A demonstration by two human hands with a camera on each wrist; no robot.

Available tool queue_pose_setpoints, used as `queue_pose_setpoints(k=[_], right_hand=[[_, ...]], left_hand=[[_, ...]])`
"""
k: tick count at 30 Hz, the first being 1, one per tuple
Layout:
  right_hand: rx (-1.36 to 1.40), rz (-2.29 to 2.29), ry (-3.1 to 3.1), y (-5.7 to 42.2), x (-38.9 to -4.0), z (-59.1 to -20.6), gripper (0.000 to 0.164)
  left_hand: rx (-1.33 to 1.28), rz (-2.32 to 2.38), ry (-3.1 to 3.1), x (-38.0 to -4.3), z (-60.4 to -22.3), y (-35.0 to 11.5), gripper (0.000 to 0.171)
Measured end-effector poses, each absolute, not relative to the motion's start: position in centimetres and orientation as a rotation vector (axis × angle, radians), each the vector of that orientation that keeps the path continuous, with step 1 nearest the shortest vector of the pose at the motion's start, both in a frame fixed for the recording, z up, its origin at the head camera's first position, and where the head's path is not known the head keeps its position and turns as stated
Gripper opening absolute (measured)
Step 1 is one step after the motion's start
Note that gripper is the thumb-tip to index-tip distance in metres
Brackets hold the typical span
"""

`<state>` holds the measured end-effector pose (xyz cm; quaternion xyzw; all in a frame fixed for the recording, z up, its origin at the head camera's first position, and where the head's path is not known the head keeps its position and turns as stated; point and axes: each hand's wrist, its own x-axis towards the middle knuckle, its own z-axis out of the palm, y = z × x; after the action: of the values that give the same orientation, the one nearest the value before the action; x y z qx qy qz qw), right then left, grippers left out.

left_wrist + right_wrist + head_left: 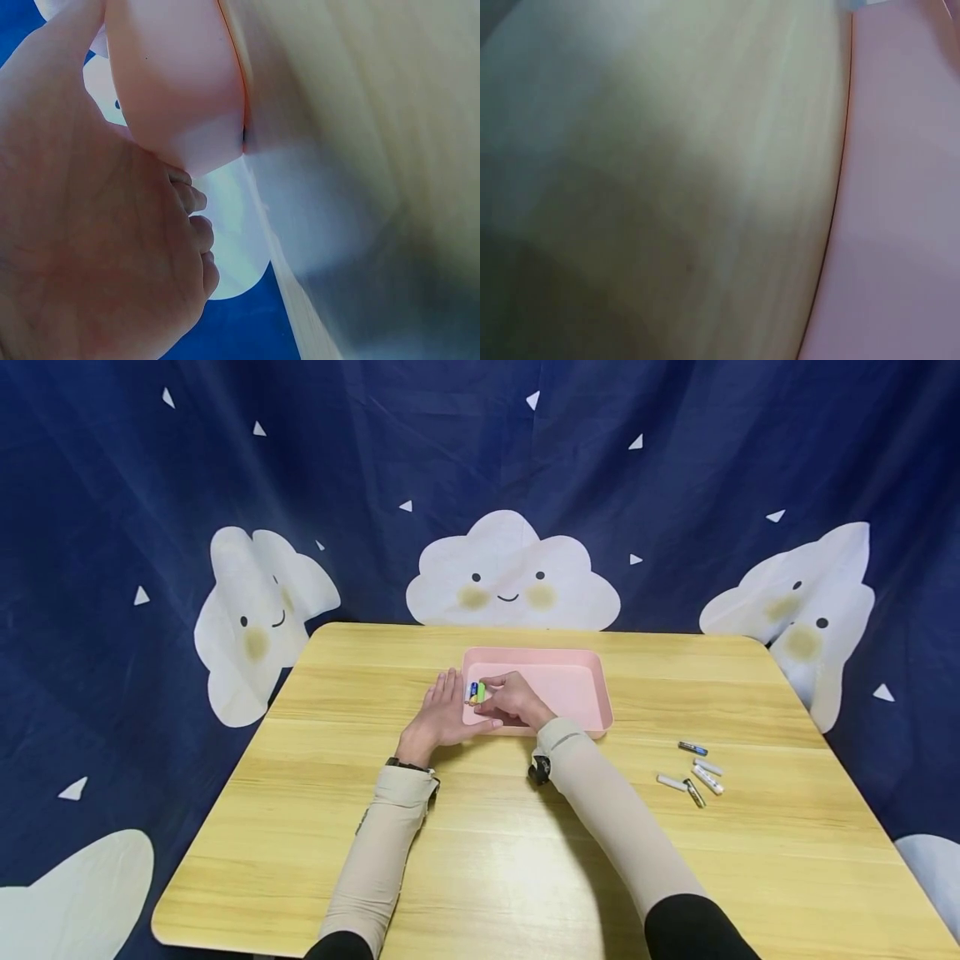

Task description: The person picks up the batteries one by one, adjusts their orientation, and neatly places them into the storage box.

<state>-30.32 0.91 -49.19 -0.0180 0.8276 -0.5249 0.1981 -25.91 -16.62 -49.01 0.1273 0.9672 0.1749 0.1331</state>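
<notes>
At the left end of the pink tray (558, 681), a white battery (467, 695), a blue battery (474, 692) and a green battery (482, 693) lie side by side in the head view. My right hand (516, 697) reaches in over the tray's front rim and pinches the green battery between thumb and forefinger at its two ends. Against the tray's left side rests my left hand (442, 714), its fingers straight and its thumb along the front rim. The left wrist view shows that palm (97, 217) beside the tray's outer wall (180, 82). In the right wrist view the fingers are out of sight.
Loose on the wooden table (487, 843) to the right are several more batteries, among them a blue one (692, 748), a white one (707, 779) and a dark one (694, 792). A dark blue curtain (360, 460) with cloud prints hangs behind the table's far edge.
</notes>
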Motion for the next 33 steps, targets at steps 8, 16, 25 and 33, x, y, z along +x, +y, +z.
queue_pose_setpoints(k=[8, 16, 25, 33], right_hand=[[-0.047, -1.463, 2.331, 1.1, -30.2, -49.3, 0.075], [-0.085, -1.511, 2.294, 2.1, -30.1, -48.5, 0.075], [-0.143, -1.487, 2.381, 5.4, -29.7, -46.5, 0.061], [-0.302, -1.527, 2.384, 10.1, -28.0, -44.6, 0.054]], left_hand=[[0.377, 0.498, 2.807, -25.6, -48.7, -16.4, 0.127], [0.367, 0.530, 2.789, -25.0, -48.0, -16.3, 0.130], [0.367, 0.518, 2.793, -25.3, -48.2, -16.2, 0.127], [0.339, 0.513, 2.773, -25.6, -48.3, -16.2, 0.131]])
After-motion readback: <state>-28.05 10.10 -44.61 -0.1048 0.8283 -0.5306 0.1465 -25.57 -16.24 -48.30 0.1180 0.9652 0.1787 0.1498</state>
